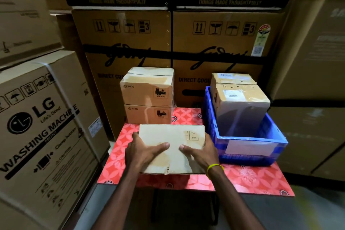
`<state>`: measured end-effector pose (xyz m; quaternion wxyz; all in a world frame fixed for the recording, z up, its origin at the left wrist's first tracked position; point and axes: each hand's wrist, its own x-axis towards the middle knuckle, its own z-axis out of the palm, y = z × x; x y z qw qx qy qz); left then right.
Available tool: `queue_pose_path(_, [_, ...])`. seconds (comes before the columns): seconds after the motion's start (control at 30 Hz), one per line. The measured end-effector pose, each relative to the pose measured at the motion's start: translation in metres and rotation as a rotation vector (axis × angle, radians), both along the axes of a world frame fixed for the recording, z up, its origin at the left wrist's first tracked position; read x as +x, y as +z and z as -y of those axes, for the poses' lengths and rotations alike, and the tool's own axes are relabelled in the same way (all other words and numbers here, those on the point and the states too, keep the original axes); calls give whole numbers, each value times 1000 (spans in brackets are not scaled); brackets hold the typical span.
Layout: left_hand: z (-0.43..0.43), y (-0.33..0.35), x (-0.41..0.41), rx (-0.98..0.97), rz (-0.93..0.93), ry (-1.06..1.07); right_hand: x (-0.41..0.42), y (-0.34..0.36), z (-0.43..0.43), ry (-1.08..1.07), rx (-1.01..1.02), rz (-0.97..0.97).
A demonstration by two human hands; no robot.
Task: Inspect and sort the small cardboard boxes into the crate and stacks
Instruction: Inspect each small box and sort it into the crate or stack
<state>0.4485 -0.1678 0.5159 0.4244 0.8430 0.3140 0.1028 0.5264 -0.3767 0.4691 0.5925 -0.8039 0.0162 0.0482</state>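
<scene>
Pale box (168,134), perhaps lifted, beside blue crate (242,160)

Matt tan cardboard on held box (171,136), scuffed, stained, glossy clear tape over stacked boxes (147,95), smooth blue plastic crate (242,159), white paper label (250,147), faintly glossy red table cover (252,177), yellow rubbery wristband (214,167)

Dim, warm light from above; the held box (173,134) glows brightest; corners sink into shadow; wide-angle bending curves the edges; outer cartons (317,43) blur.
</scene>
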Motion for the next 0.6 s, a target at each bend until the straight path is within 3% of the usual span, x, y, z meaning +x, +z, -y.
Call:
queue_pose_path(0.3, [-18,-14,13,-34,29,-47,15,-5,-1,14,52,-39])
queue_pose_path(0.37, [-26,-15,16,-139,93,-54,19,-6,8,15,86,-48])
queue_pose_path(0.5, [-45,-22,29,-555,233,-54,21,-4,45,58,161,-77])
queue_pose_path(0.6, [-63,-56,42,-594,97,-65,17,-7,77,101,205,-94])
